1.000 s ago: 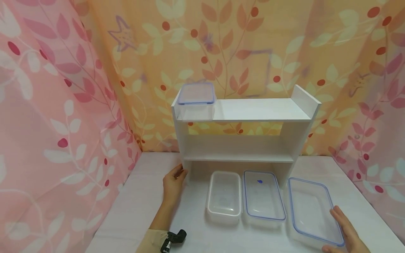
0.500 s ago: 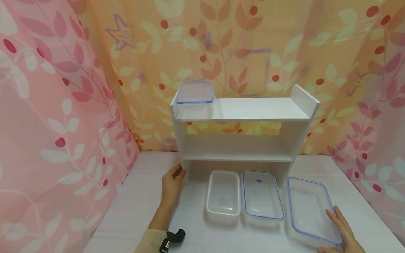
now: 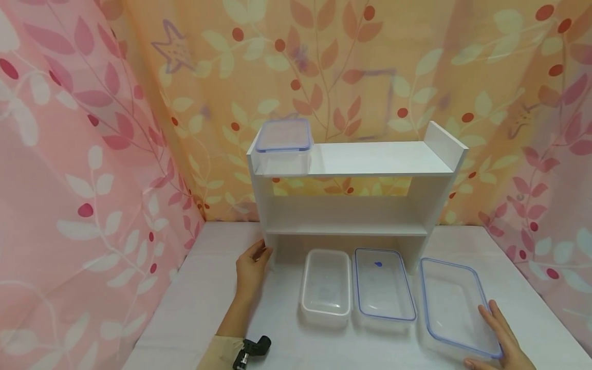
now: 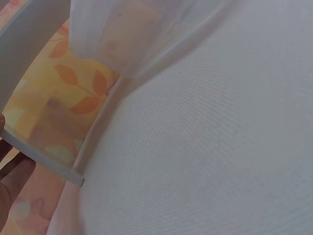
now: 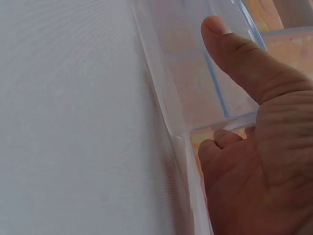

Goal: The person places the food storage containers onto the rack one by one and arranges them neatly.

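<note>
My left hand (image 3: pixel 252 272) pinches the front edge of the left side panel of a white shelf (image 3: pixel 347 228). In the left wrist view that panel (image 4: pixel 46 161) passes between the thumb and the fingers (image 4: pixel 19 174). At the lower right, my right hand (image 3: pixel 504 339) lies against the near right corner of a clear plastic food container (image 3: pixel 455 303) with a blue rim. Its thumb (image 5: pixel 234 54) is stretched across the container's near side in the right wrist view, while the fingertips (image 5: pixel 215 142) lie just past the corner.
Another clear container with a blue rim (image 3: pixel 386 288) and one with a whitish rim (image 3: pixel 326 285) stand before the shelf's bottom opening. A blue-lidded box (image 3: pixel 283 146) sits at the top shelf's left end. Patterned curtains (image 3: pixel 324 61) enclose the white-covered table (image 3: pixel 185 308).
My right hand has moved slightly left over the container's edge. The left hand keeps its place at the shelf, and the containers have not moved.
</note>
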### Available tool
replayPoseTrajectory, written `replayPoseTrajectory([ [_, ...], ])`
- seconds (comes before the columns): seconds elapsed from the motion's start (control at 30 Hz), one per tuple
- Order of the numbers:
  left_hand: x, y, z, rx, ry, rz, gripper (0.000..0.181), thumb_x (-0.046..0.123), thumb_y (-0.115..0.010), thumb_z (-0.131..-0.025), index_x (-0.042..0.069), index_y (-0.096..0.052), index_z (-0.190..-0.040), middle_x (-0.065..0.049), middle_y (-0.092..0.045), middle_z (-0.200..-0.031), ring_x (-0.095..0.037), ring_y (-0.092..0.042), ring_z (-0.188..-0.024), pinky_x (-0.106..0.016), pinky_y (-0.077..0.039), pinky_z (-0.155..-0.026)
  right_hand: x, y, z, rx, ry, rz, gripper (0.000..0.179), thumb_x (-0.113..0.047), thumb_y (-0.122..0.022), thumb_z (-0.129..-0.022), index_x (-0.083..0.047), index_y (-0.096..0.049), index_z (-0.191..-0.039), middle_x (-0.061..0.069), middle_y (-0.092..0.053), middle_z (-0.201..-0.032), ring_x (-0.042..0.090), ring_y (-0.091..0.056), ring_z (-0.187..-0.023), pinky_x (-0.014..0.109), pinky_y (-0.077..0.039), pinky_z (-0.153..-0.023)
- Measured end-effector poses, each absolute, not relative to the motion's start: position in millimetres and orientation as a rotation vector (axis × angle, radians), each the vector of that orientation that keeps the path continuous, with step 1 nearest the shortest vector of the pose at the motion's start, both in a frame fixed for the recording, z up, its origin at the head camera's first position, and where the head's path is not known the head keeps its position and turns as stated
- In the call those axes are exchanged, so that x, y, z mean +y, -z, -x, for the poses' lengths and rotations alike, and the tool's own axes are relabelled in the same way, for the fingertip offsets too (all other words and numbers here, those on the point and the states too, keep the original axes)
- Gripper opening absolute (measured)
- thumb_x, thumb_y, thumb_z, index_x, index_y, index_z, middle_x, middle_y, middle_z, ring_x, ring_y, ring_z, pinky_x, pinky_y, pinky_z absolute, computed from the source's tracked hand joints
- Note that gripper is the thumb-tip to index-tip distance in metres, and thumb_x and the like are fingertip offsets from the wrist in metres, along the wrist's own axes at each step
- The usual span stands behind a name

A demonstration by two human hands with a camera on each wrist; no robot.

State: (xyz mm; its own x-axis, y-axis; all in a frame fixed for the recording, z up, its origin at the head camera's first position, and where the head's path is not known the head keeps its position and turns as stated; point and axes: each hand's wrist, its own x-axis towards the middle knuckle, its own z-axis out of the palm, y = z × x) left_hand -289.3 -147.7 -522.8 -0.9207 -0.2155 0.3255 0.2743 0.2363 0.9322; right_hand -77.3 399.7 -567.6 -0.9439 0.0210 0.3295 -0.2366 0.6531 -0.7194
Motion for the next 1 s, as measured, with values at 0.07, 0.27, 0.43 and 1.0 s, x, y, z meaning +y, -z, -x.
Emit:
replayPoseTrajectory([
  [0.07,-148,523,290,-2.127,1.732,0.066,0.036,0.014,-0.077,-0.094,0.005,-0.071,-0.128,-0.011,-0.076,-0.115,-0.025,-0.073,-0.105,-0.019,-0.057,-0.081,401,567,79,-2.560,-1.161,-0.199,0.124,0.004,-0.089,-0.069,-0.012,-0.012,-0.165,-0.022,0.015,-0.167,-0.022,0.015,-0.138,0.064,0.024,-0.107],
  [0.27,-149,526,290,-2.108,1.748,0.082,0.037,0.016,-0.077,-0.094,0.004,-0.071,-0.128,-0.015,-0.075,-0.116,-0.026,-0.073,-0.105,-0.019,-0.056,-0.081,405,570,82,-2.544,-1.177,-0.261,0.123,0.010,-0.086,-0.069,-0.012,-0.013,-0.165,-0.020,0.015,-0.169,-0.022,0.012,-0.139,0.027,0.024,-0.107],
  [0.43,-148,526,289,-2.108,1.743,0.064,0.040,0.014,-0.077,-0.093,-0.002,-0.069,-0.129,-0.021,-0.074,-0.115,-0.028,-0.073,-0.105,-0.017,-0.056,-0.079,409,576,78,-2.593,-1.374,-0.140,0.119,0.005,-0.082,-0.080,-0.020,-0.003,-0.166,-0.036,0.019,-0.158,-0.011,0.026,-0.139,0.080,0.015,-0.097],
  [1.0,-145,513,285,-2.150,1.742,0.049,0.036,0.011,-0.075,-0.094,0.001,-0.070,-0.129,-0.015,-0.075,-0.115,-0.026,-0.072,-0.108,-0.017,-0.055,-0.081,404,572,76,-2.530,-1.182,-0.194,0.121,0.015,-0.082,-0.072,-0.015,-0.012,-0.166,-0.035,0.002,-0.161,-0.025,0.001,-0.135,-0.001,0.005,-0.099],
])
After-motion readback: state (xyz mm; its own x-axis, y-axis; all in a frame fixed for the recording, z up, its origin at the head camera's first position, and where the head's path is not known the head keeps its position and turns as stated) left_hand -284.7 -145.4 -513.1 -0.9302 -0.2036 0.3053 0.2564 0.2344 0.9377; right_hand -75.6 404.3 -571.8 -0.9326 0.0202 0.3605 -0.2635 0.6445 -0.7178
